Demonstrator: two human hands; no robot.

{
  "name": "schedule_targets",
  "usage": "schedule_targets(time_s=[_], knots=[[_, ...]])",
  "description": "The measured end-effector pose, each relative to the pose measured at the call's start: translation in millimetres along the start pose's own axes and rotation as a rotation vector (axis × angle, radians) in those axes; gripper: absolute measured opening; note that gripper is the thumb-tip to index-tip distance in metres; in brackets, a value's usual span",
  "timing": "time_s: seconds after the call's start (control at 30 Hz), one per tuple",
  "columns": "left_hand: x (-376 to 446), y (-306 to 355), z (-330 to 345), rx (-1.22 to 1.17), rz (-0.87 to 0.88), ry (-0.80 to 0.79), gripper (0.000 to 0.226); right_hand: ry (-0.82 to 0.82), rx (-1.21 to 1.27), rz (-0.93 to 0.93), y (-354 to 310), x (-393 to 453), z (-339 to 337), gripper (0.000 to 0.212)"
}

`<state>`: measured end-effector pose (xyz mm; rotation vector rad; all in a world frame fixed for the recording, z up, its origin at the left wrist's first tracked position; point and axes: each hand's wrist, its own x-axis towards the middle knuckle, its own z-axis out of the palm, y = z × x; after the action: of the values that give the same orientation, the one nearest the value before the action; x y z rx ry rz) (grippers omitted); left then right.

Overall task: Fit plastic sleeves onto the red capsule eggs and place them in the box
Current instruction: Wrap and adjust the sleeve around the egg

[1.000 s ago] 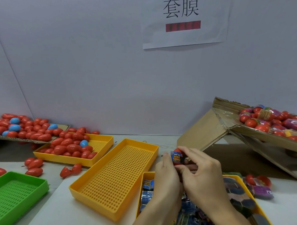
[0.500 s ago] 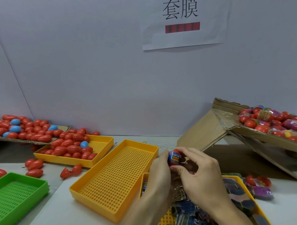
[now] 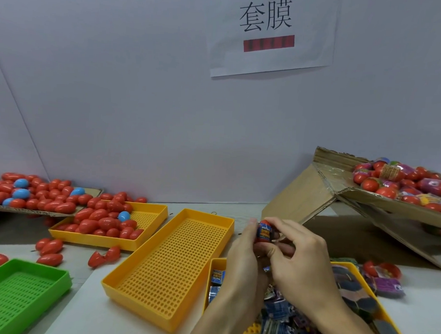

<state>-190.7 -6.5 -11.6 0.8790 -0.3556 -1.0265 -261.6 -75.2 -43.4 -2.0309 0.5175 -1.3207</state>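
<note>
Fingers (image 3: pixel 282 226) of the right hand (image 3: pixel 303 261) and the left hand (image 3: pixel 246 253) pinch a red capsule egg (image 3: pixel 263 233) wearing a blue plastic sleeve, above the near yellow tray (image 3: pixel 216 264) of sleeves. The box (image 3: pixel 339 194) of finished eggs sits far right on the surface (image 3: pixel 87 300).

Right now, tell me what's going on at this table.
A person holds one red capsule egg in both hands, the left hand and right hand, with a blue printed sleeve around it. Loose sleeves fill the yellow tray beneath. Sleeved eggs already lie in the cardboard box at right.
</note>
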Motion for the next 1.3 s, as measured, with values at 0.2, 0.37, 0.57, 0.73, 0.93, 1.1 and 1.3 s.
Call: schedule_targets(time_s=[0.2,0.37,0.57,0.73,0.93,1.1,1.3], knots=[[5,3,-4,0.016,-0.004,-0.003,0.047,-0.037,0.023,-0.036,-9,0,-2,0.051],[6,3,-6,-0.090,-0.031,-0.055,0.042,-0.030,-0.032,-0.050,-8,0,-3,0.039],[8,4,-13,-0.075,-0.019,-0.141,0.038,0.029,0.054,0.059,-2,1,-2,0.037],[6,5,-11,0.017,0.012,-0.185,0.037,0.038,0.086,0.107,-1,1,-4,0.036],[9,9,-16,0.093,-0.041,-0.151,0.042,-0.013,0.091,0.113,-3,1,-3,0.037],[10,10,-19,-0.029,-0.063,-0.164,0.041,-0.037,0.130,0.100,-8,1,-3,0.040],[11,9,-21,-0.121,-0.140,-0.238,0.043,-0.017,0.169,0.124,-11,2,-5,0.040]])
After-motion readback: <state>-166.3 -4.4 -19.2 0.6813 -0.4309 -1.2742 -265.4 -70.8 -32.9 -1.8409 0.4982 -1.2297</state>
